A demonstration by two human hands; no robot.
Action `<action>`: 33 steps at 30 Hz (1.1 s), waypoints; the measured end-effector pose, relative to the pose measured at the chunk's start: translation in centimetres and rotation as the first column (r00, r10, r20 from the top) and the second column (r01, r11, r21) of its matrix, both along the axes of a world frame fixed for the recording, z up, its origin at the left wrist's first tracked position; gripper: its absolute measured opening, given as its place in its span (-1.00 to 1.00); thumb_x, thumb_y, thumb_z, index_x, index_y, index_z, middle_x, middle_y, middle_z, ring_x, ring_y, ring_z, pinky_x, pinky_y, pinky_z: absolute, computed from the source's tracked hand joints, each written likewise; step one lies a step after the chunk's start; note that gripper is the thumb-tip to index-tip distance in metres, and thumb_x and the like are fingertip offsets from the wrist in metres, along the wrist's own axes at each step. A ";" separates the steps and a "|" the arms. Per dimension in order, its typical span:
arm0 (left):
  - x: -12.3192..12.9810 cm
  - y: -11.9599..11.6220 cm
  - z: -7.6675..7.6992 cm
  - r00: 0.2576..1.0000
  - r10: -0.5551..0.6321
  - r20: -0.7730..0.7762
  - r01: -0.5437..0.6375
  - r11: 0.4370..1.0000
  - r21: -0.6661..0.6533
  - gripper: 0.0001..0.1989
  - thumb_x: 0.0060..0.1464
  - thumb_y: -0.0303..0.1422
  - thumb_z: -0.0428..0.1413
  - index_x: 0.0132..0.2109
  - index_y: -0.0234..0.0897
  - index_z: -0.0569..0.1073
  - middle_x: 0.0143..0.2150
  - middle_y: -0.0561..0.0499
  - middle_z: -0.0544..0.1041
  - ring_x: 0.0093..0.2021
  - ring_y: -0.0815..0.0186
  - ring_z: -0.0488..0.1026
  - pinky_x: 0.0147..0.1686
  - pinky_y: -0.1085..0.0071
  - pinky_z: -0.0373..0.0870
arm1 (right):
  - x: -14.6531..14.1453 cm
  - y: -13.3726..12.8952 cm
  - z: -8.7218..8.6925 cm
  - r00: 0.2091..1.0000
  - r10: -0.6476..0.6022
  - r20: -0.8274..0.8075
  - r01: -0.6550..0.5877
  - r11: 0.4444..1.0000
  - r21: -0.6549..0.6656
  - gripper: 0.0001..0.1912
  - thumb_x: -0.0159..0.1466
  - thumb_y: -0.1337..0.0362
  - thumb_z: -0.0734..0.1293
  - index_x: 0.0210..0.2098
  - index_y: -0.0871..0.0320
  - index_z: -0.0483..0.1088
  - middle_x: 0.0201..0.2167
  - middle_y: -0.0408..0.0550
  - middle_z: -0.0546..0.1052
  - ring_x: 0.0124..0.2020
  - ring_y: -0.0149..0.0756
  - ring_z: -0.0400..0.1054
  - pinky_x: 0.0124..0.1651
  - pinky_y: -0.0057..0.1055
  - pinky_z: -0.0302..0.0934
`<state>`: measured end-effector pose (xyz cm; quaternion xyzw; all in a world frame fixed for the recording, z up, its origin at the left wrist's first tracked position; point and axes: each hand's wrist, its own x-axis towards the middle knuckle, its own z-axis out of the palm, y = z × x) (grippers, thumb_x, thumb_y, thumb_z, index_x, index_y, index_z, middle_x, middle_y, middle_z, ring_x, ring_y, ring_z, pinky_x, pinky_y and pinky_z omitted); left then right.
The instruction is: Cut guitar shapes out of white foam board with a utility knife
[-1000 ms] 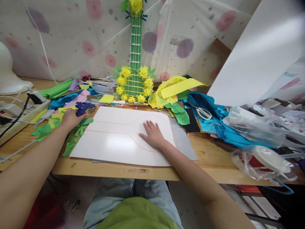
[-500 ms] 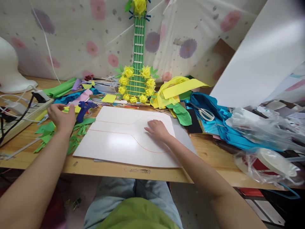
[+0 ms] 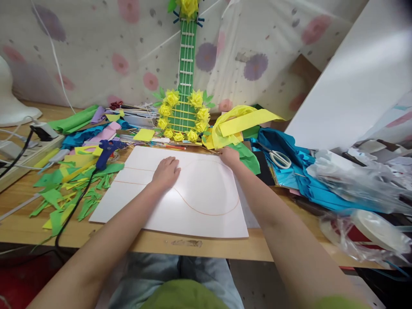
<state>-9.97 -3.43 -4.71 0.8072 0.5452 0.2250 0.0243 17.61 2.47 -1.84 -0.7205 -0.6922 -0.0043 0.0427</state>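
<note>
A white board [image 3: 206, 193] with an orange outline, two near-parallel lines widening into a round shape, lies on the wooden table. My left hand [image 3: 166, 173] rests palm down on the board's upper middle, its fingers extended and holding nothing. Beyond the board's far right corner, my right hand [image 3: 229, 157] has its fingers closed beside a green crumpled sheet [image 3: 247, 158] and a thin stick-like item; what the fingertips hold is too small to make out. A green paper guitar [image 3: 186, 77] with yellow flowers stands upright behind the board.
Left of the board lie a blue glue gun [image 3: 104, 154], green and yellow scraps [image 3: 53, 197] and a power strip [image 3: 13, 176]. To the right are scissors [image 3: 280, 159], blue paper [image 3: 334, 193] and a plastic-wrapped roll [image 3: 367, 231].
My left hand has moved right from near the glue gun onto the board. My right hand has left the board's surface for its far right corner. The board appears slightly nearer the front edge.
</note>
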 end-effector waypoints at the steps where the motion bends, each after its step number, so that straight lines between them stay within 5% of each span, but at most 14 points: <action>1: 0.1 -0.2 -0.3 1.000 -0.005 -0.021 0.005 1.000 -0.004 -0.72 0.10 -0.35 -0.04 -0.05 -0.32 0.38 0.10 -0.15 0.35 0.13 0.15 0.24 0.15 0.23 0.14 | 0.0 0.6 -0.1 0.999 0.031 0.021 -0.031 0.999 -0.023 -0.62 0.24 0.29 0.10 -0.05 -0.05 0.43 -0.11 0.00 0.44 -0.10 -0.17 0.32 -0.21 -0.35 0.18; 8: -0.2 -0.1 -0.3 1.000 0.007 -0.030 -0.007 1.000 -0.008 -0.68 0.10 -0.33 -0.04 -0.03 -0.34 0.40 0.10 -0.13 0.37 0.14 0.16 0.24 0.17 0.25 0.13 | -0.6 4.1 -0.3 0.992 0.110 0.061 -0.113 0.992 0.055 -0.53 0.21 0.41 0.12 0.11 0.14 0.25 -0.06 0.10 0.41 0.00 -0.15 0.24 -0.05 -0.33 0.16; 17: -0.1 -0.2 -0.6 1.000 0.014 -0.027 -0.014 1.000 0.002 -0.68 0.10 -0.33 -0.04 -0.02 -0.34 0.38 0.10 -0.14 0.36 0.15 0.14 0.22 0.16 0.21 0.14 | -1.2 5.0 -0.2 0.959 0.151 0.240 -0.147 0.989 -0.035 -0.51 0.13 0.52 0.15 0.08 0.27 0.13 -0.06 0.21 0.38 -0.02 -0.08 0.26 -0.08 -0.28 0.17; 28: 0.0 -0.4 -0.5 1.000 0.020 -0.022 -0.020 1.000 0.007 -0.67 0.11 -0.33 -0.05 -0.01 -0.34 0.38 0.11 -0.14 0.36 0.15 0.14 0.22 0.17 0.22 0.13 | -1.7 5.3 0.3 0.964 0.023 0.265 -0.010 0.999 -0.050 -0.66 0.18 0.40 0.20 -0.03 0.27 0.24 -0.16 0.21 0.46 -0.09 -0.13 0.36 -0.16 -0.31 0.22; 33: 0.0 -0.4 -0.4 1.000 0.019 -0.023 -0.019 1.000 0.008 -0.67 0.10 -0.33 -0.05 -0.02 -0.33 0.38 0.10 -0.13 0.37 0.15 0.16 0.22 0.17 0.23 0.13 | -1.1 5.2 2.3 0.965 -0.003 0.264 0.021 0.998 -0.064 -0.55 0.16 0.42 0.21 0.06 0.25 0.21 -0.18 0.20 0.49 -0.15 -0.12 0.39 -0.20 -0.31 0.23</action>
